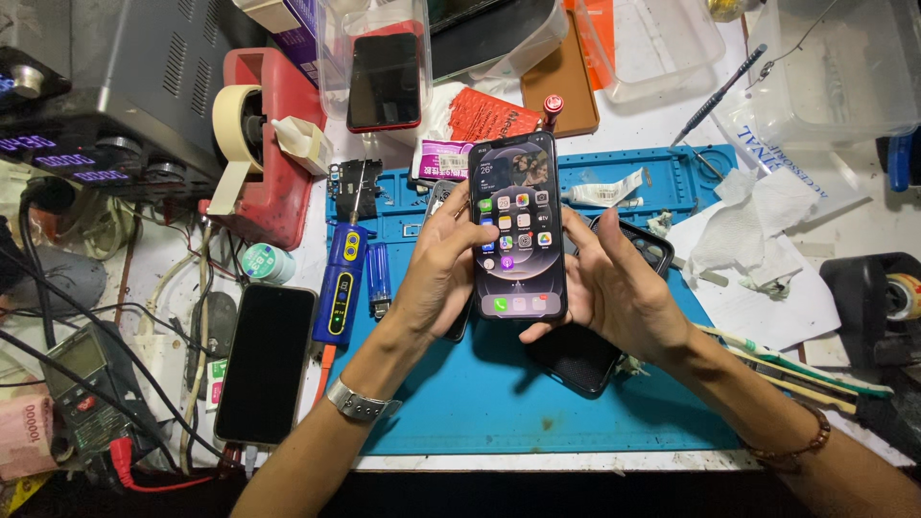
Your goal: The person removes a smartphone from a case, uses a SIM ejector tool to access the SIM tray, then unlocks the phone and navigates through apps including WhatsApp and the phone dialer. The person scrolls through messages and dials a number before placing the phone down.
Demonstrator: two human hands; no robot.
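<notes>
I see both hands clamped on a lit smartphone (pixel 518 226), held upright over the middle of the blue rubber mat (pixel 499 403). Left hand (pixel 436 273) grips its left edge, fingers curled behind; right hand (pixel 614 288) presses the right edge, thumb under the bottom corner. Glossy glass screen, rounded corners.

Under the right hand, at 5 o'clock of the phone, lies a dark phone case (pixel 576 357), matte. At 9 o'clock, a blue-and-yellow electric screwdriver (pixel 341 283) on the mat edge. Farther out at 8 o'clock, a second black phone (pixel 266 363) lies flat on the tabletop (pixel 863 221). At 11 o'clock, a red tape dispenser (pixel 269 144). At 3 o'clock, crumpled white tissue (pixel 748 230). At 4 o'clock, toothbrushes (pixel 796 369) beside the wrist.
</notes>
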